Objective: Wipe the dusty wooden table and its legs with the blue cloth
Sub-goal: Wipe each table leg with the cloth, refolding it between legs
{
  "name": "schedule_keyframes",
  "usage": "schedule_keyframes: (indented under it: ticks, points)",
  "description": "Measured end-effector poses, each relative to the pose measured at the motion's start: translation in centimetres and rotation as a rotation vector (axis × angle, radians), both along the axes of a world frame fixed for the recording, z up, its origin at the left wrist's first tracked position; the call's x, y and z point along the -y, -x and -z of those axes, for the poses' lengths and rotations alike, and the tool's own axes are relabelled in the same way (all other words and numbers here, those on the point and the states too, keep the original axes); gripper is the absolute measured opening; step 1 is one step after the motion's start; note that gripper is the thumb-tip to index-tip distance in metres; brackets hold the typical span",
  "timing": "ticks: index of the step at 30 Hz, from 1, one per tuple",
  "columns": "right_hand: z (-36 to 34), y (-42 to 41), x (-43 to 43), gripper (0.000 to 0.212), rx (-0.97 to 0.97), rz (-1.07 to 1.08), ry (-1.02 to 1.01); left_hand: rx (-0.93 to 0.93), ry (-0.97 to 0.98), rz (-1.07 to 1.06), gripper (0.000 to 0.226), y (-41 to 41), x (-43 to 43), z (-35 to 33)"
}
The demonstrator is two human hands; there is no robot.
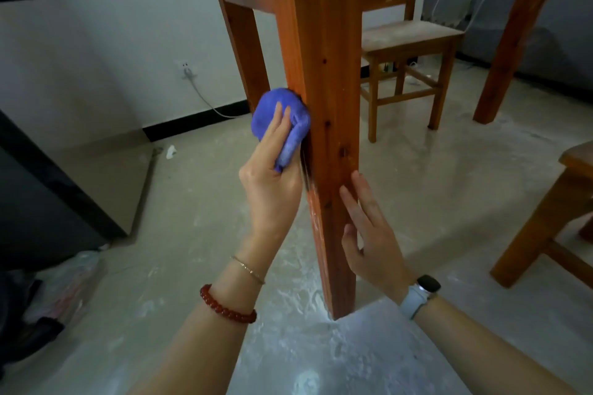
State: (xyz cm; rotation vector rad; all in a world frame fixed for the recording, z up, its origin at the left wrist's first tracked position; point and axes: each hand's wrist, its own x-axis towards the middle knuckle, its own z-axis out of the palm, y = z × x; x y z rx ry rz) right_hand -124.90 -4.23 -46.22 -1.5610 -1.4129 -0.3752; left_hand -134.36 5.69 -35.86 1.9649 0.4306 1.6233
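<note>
Frame centre: my left hand (272,183) grips the bunched blue cloth (282,120) against the near table leg (321,112); my right hand (369,234), fingers straight, rests on its lower right face.

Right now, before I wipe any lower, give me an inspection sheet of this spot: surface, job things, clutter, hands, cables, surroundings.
Surface: table leg, whitish dust smears low on its left edge; floor streaked with white dust.
Job's things: blue cloth, bunched, pressed against the leg's left face.
Clutter: plastic bag and white scrap on the floor.
Hands: left hand grips the cloth; right hand open, fingers straight against the leg.
Cables: white cable runs from wall socket down to the skirting.
Surroundings: wooden stool beyond the leg; dark cabinet at left.
</note>
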Motion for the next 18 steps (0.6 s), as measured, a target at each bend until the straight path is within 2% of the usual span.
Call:
schedule_keyframes:
  ticks: [8,12,14,16,18]
  points:
    - [8.1,0.8,1.4,0.054,-0.02,-0.008,0.187,-0.245,0.089,0.029,0.045,2.4,1.2,14.3]
    - [10.6,1.3,1.2,0.054,-0.021,0.004,0.235,-0.523,0.157,0.119,0.046,4.1,1.8,21.8]
    - [11.0,1.8,1.0,0.053,-0.056,0.012,0.245,-0.617,0.259,0.174,0.042,5.1,2.2,23.3]
    - [11.0,2.0,1.0,0.052,-0.071,0.008,0.256,-0.509,0.448,0.154,0.037,4.9,2.6,21.8]
    - [11.0,2.1,1.0,0.051,-0.079,-0.004,0.248,-0.292,0.497,0.071,0.04,3.6,2.3,18.4]
